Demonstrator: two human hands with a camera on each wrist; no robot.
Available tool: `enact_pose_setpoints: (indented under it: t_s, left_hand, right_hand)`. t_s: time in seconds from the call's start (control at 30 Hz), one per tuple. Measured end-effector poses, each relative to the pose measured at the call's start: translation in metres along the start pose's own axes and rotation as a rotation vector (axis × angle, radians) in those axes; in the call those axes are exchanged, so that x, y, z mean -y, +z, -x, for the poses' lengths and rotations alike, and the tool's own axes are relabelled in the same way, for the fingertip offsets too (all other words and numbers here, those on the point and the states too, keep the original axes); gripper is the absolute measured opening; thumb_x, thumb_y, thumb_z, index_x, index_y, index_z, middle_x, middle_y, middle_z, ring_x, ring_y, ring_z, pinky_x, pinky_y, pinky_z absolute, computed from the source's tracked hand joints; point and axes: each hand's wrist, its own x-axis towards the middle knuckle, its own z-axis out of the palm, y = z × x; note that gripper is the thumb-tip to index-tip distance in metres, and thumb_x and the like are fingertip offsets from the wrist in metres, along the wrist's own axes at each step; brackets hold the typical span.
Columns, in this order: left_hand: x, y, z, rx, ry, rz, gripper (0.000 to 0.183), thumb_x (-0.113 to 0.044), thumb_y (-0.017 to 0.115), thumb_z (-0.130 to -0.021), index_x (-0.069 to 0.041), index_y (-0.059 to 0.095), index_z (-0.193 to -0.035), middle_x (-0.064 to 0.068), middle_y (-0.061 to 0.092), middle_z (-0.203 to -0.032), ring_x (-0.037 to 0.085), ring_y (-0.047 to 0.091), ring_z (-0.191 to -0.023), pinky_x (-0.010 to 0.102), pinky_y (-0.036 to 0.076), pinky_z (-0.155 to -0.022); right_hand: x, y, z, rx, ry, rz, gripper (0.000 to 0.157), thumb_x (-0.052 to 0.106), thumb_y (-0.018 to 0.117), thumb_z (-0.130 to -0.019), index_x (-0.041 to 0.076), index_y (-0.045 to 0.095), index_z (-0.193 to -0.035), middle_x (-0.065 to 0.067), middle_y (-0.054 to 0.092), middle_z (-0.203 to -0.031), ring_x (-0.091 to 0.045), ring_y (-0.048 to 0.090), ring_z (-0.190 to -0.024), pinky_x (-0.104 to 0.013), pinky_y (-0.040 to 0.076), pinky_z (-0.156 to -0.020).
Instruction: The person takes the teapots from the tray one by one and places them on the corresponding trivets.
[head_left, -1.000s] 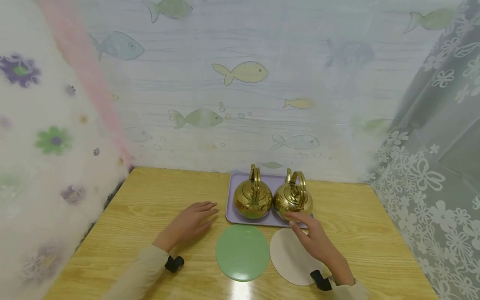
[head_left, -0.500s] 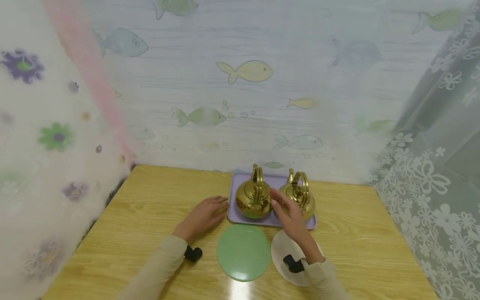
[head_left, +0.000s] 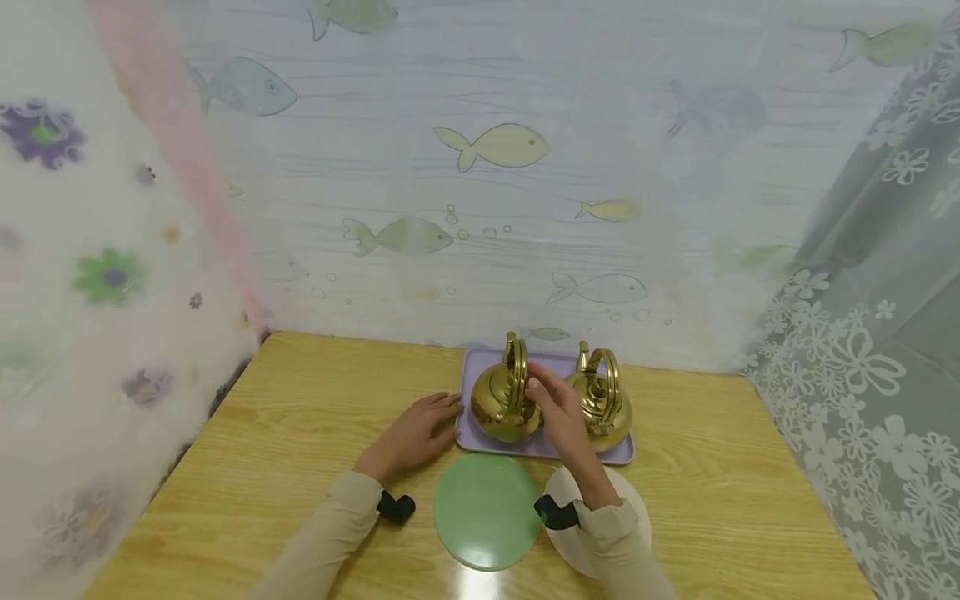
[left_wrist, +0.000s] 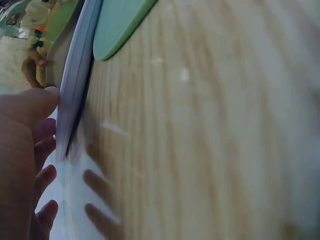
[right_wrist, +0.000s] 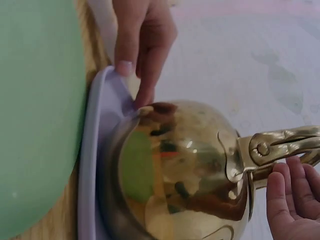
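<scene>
Two round brass kettles, a left one [head_left: 497, 412] and a right one [head_left: 618, 417], stand side by side on a lilac tray [head_left: 467, 435]. My left hand [head_left: 418, 429] is at the tray's left edge, its fingers extended; in the left wrist view the thumb [left_wrist: 42, 104] meets the tray's side. My right hand [head_left: 562, 415] reaches between the kettles with its fingers extended. In the right wrist view its fingertips [right_wrist: 277, 185] are right at the base of the left kettle's handle [right_wrist: 262, 147], not wrapped round it. The right hand partly covers the right kettle in the head view.
In front of the tray a green round mat [head_left: 486, 515] and a cream round mat [head_left: 636, 517] lie on the wooden table [head_left: 300, 417]. A fish-patterned curtain [head_left: 375, 167] hangs directly behind the table, with patterned drapes at both sides.
My right hand has moved left and up from before the right kettle to the left kettle's handle. My left hand has slid right to the tray's edge. The kettles have stayed in place.
</scene>
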Motion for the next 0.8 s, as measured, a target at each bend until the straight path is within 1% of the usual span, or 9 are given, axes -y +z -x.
enact_pose_setpoints:
  t_s: [0.07, 0.13, 0.23, 0.33, 0.43, 0.57, 0.67, 0.8]
  left_hand:
    - [0.001, 0.002, 0.0, -0.006, 0.003, -0.004, 0.049, -0.027, 0.059, -0.102, -0.003, 0.056, -0.145, 0.014, 0.047, -0.156, 0.039, 0.038, -0.147, 0.054, 0.03, -0.122]
    - [0.001, 0.003, -0.001, -0.003, 0.004, -0.002, 0.05, -0.028, 0.058, -0.102, -0.003, 0.055, -0.146, 0.014, 0.046, -0.157, 0.04, 0.036, -0.148, 0.055, 0.028, -0.123]
    - [0.001, 0.005, -0.001, 0.018, -0.007, 0.013, 0.054, -0.029, 0.056, -0.103, -0.002, 0.051, -0.149, 0.015, 0.041, -0.16, 0.039, 0.032, -0.15, 0.055, 0.023, -0.124]
    - [0.0, 0.005, 0.0, 0.049, -0.028, 0.041, 0.057, -0.03, 0.054, -0.103, -0.001, 0.047, -0.151, 0.015, 0.037, -0.162, 0.038, 0.028, -0.152, 0.056, 0.019, -0.125]
    - [-0.001, 0.006, 0.001, 0.061, -0.044, 0.056, 0.059, -0.031, 0.053, -0.104, -0.001, 0.044, -0.153, 0.014, 0.034, -0.164, 0.037, 0.026, -0.153, 0.057, 0.018, -0.126]
    - [0.0, 0.009, 0.002, 0.033, -0.035, 0.078, 0.058, -0.031, 0.053, -0.103, -0.001, 0.044, -0.153, 0.015, 0.035, -0.163, 0.039, 0.027, -0.152, 0.06, 0.019, -0.124]
    - [0.002, 0.011, 0.002, 0.015, -0.022, 0.091, 0.058, -0.031, 0.053, -0.103, -0.001, 0.045, -0.152, 0.015, 0.036, -0.163, 0.04, 0.028, -0.151, 0.061, 0.02, -0.123]
    - [0.004, 0.011, 0.004, 0.02, -0.033, 0.11, 0.059, -0.033, 0.052, -0.104, -0.003, 0.043, -0.154, 0.013, 0.033, -0.164, 0.039, 0.027, -0.152, 0.059, 0.017, -0.125]
  right_hand:
    - [0.001, 0.001, -0.002, -0.008, 0.025, -0.021, 0.044, 0.017, 0.05, -0.108, -0.005, 0.05, -0.146, -0.022, 0.052, -0.149, -0.019, 0.058, -0.128, -0.02, 0.051, -0.1]
    - [0.003, 0.002, -0.004, -0.004, 0.042, -0.042, 0.045, 0.019, 0.05, -0.108, -0.005, 0.049, -0.147, -0.024, 0.055, -0.145, -0.022, 0.059, -0.127, -0.022, 0.051, -0.1]
    - [0.003, 0.005, -0.006, 0.012, 0.055, -0.103, 0.046, 0.019, 0.05, -0.109, -0.007, 0.048, -0.147, -0.031, 0.058, -0.138, -0.015, 0.065, -0.117, -0.023, 0.052, -0.1]
    - [0.004, 0.007, -0.008, 0.024, 0.068, -0.16, 0.045, 0.018, 0.05, -0.109, -0.008, 0.048, -0.146, -0.033, 0.062, -0.131, -0.012, 0.07, -0.107, -0.024, 0.053, -0.098]
    - [0.005, 0.009, -0.008, 0.011, 0.08, -0.194, 0.044, 0.017, 0.052, -0.108, -0.009, 0.05, -0.143, -0.026, 0.067, -0.125, -0.011, 0.07, -0.104, -0.025, 0.054, -0.097]
    - [0.007, 0.011, -0.009, -0.026, 0.105, -0.215, 0.042, 0.015, 0.055, -0.106, -0.01, 0.053, -0.14, -0.014, 0.072, -0.117, -0.012, 0.07, -0.103, -0.025, 0.055, -0.095]
    - [0.009, 0.013, -0.009, -0.058, 0.124, -0.22, 0.041, 0.014, 0.056, -0.105, -0.009, 0.055, -0.139, -0.011, 0.073, -0.113, -0.013, 0.071, -0.101, -0.025, 0.056, -0.093]
    - [0.009, 0.016, -0.011, -0.096, 0.131, -0.219, 0.039, 0.014, 0.056, -0.105, -0.01, 0.057, -0.137, -0.004, 0.075, -0.105, -0.011, 0.072, -0.094, -0.025, 0.058, -0.088]
